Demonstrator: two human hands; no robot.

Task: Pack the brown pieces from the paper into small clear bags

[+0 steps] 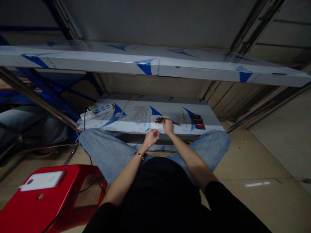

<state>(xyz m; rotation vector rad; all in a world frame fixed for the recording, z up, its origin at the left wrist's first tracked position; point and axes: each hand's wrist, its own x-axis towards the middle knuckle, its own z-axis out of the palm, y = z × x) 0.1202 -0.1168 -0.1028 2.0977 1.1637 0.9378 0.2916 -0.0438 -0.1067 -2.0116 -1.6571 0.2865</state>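
My left hand [151, 137] is at the near edge of a steel table [170, 106] and pinches a small dark round object [155, 134], possibly a bead. My right hand [167, 126] rests just beyond it, with its fingers on a strand of brown beads [159, 120]. The strand lies on a white sheet [153, 125], and a thin brown cord [176, 123] trails from it to the right. A beaded bracelet [139, 155] circles my left wrist.
Blue-printed film covers the table, which holds a white power strip [96, 112], a clear plastic bag [141, 113] and a blurred dark object [198, 121]. A filmed steel shelf [145, 61] spans overhead. My jeans-covered knees sit below the table edge, with a red stool [46, 197] at lower left.
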